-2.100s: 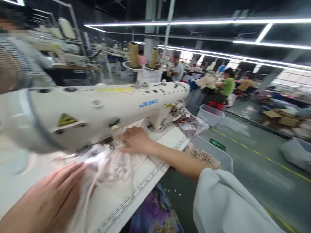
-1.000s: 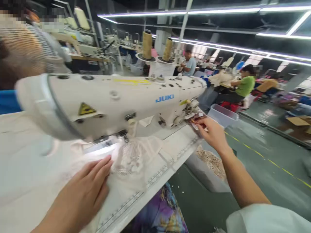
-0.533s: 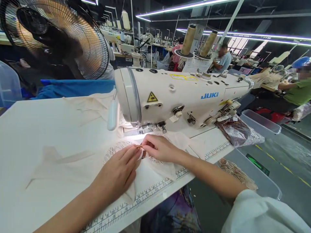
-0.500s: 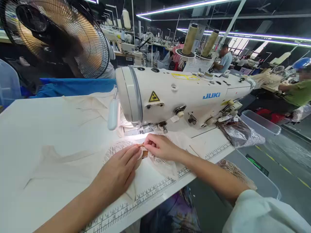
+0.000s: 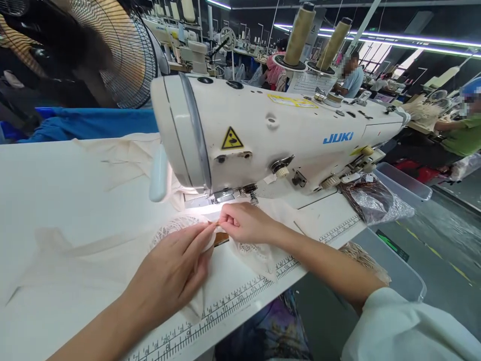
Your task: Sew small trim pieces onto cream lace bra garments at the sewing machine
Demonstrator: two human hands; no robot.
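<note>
A pale lace garment [image 5: 255,253] lies on the white table in front of the sewing machine [image 5: 240,125]. My left hand [image 5: 173,268] pinches the garment's edge between thumb and fingers, its back turned up. Right beside it, my right hand [image 5: 246,223] is closed in a pinch on the same edge, close to a thin brownish strip. The fingertips of both hands nearly touch, just in front of the lit needle area. An orange-brown patch [image 5: 221,239] shows below the fingertips.
Sheer fabric [image 5: 86,255] spreads over the table [image 5: 45,185] at left. A ruler strip [image 5: 225,308] runs along the front edge. A fan [image 5: 112,50] stands at back left. Plastic-wrapped material [image 5: 376,200] and a clear bin [image 5: 402,265] are at right. People sit farther back.
The view has shifted closer to the machine. My left hand has rolled slightly, with its thumb lower; both hands keep their hold on the garment's edge.
</note>
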